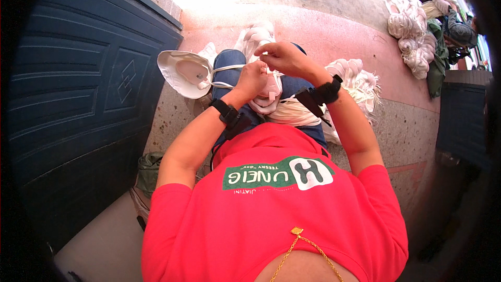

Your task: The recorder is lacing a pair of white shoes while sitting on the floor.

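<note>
On my lap, between my knees, lies a pale pink-and-white shoe (pixel 267 96). Just above it are both my hands, close together. My left hand (pixel 253 77) is closed, its fingers curled in a pinch; what it grips is too small to make out. My right hand (pixel 284 58) arches over from the right with bent fingers drawn together, and its fingertips partly hide what lies beneath. White laces (pixel 227 68) loop across my left knee. A bundle of cream laces (pixel 293 113) rests across my right thigh.
A white brimmed hat-like thing (pixel 183 74) sits beside my left knee. White shoes (pixel 258 33) lie beyond my knees, and more are heaped (pixel 355 77) at my right. A dark blue panelled door (pixel 68 83) stands at left. Farther right are bundled shoes (pixel 412 36) and green cloth (pixel 436 57).
</note>
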Tool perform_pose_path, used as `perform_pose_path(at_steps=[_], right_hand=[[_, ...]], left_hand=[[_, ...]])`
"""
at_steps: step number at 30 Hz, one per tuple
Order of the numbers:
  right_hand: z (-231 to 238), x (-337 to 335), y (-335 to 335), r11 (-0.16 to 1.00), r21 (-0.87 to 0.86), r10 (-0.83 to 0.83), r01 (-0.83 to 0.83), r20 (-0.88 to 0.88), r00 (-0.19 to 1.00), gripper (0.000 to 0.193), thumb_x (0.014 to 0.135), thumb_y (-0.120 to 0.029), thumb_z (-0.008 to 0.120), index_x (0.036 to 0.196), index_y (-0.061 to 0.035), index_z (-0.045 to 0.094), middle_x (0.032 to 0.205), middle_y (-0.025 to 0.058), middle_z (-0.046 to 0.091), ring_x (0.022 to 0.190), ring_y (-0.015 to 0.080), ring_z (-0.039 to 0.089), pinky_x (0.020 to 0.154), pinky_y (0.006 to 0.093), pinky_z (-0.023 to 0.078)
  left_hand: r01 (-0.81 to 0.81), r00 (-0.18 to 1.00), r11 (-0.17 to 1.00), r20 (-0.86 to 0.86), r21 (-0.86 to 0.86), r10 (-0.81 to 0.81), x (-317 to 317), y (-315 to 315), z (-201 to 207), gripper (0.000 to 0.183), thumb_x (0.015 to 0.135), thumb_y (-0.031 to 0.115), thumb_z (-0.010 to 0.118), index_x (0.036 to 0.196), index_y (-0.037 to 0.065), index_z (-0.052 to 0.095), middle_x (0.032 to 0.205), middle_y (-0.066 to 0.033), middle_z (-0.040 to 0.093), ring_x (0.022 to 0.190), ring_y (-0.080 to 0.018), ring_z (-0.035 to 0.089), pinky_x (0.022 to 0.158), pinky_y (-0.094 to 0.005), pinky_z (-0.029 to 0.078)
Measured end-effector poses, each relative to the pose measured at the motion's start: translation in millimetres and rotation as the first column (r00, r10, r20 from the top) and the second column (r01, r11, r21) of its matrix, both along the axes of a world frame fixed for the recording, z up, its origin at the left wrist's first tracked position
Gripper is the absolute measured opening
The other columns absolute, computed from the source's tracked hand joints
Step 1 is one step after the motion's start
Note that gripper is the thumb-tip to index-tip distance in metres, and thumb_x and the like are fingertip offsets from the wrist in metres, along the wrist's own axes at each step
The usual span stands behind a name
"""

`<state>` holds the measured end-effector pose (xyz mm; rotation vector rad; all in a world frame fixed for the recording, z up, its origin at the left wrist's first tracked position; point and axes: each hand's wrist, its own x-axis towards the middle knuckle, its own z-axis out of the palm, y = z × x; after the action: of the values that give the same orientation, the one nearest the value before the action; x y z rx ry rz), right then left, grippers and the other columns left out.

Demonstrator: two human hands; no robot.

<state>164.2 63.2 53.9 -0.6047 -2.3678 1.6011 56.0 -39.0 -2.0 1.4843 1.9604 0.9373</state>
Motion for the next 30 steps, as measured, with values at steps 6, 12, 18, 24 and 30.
perform_pose_path(at_steps=[6,12,18,24,30], right_hand=[[13.2,-23.3,-3.6,0.998,0.059,-0.037,0.036,0.017,0.999,0.020,0.077,-0.013,0.053,0.092,-0.0030,0.061,0.077,0.0168,0.060,0.069,0.0258,0.059,0.066,0.0352,0.046],[-7.0,27.1,-4.9,0.878,0.470,-0.106,0.089,0.009,0.994,0.014,0.069,-0.017,0.055,0.068,-0.0075,0.064,0.065,0.0136,0.058,0.065,0.0317,0.056,0.058,0.0417,0.043],[-54.7,48.1,-36.8,0.849,0.512,-0.293,0.129,0.254,0.922,0.016,0.073,-0.019,0.053,0.079,-0.0124,0.066,0.076,0.0075,0.058,0.079,0.0262,0.054,0.064,0.0396,0.038],[-60.4,38.9,-38.0,0.849,0.486,-0.347,0.209,0.213,0.913,0.017,0.077,-0.021,0.052,0.080,-0.0096,0.064,0.079,0.0070,0.055,0.083,0.0260,0.050,0.065,0.0409,0.037],[-76.6,56.9,-21.2,0.890,0.392,-0.303,0.235,0.122,0.945,0.019,0.078,-0.021,0.049,0.081,-0.0059,0.061,0.083,0.0094,0.055,0.084,0.0260,0.050,0.071,0.0408,0.038]], left_hand=[[-0.013,1.000,0.991,-0.008,-0.133,0.012,4.2,5.8,-12.0,0.021,0.071,0.019,0.057,0.068,-0.001,0.060,0.068,-0.0227,0.057,0.069,-0.0356,0.059,0.063,-0.0404,0.047],[-0.093,0.986,0.986,0.124,-0.137,0.110,1.6,6.0,-10.7,0.022,0.070,0.020,0.059,0.068,-0.002,0.060,0.068,-0.0223,0.057,0.068,-0.0360,0.058,0.062,-0.0403,0.047],[-0.098,0.990,0.980,0.085,-0.176,0.114,3.3,9.2,-6.2,0.022,0.070,0.020,0.060,0.072,-0.002,0.060,0.071,-0.0230,0.057,0.070,-0.0361,0.058,0.062,-0.0407,0.046],[-0.090,0.977,0.983,0.177,-0.158,0.118,-1.0,6.8,-26.5,0.019,0.072,0.016,0.059,0.077,-0.002,0.061,0.065,-0.0154,0.061,0.058,-0.0178,0.058,0.055,-0.0314,0.044],[-0.050,0.969,0.997,-0.244,-0.064,0.033,-16.6,7.6,-12.4,0.014,0.077,0.013,0.053,0.077,0.001,0.061,0.071,-0.0141,0.060,0.066,-0.0231,0.059,0.059,-0.0324,0.045]])
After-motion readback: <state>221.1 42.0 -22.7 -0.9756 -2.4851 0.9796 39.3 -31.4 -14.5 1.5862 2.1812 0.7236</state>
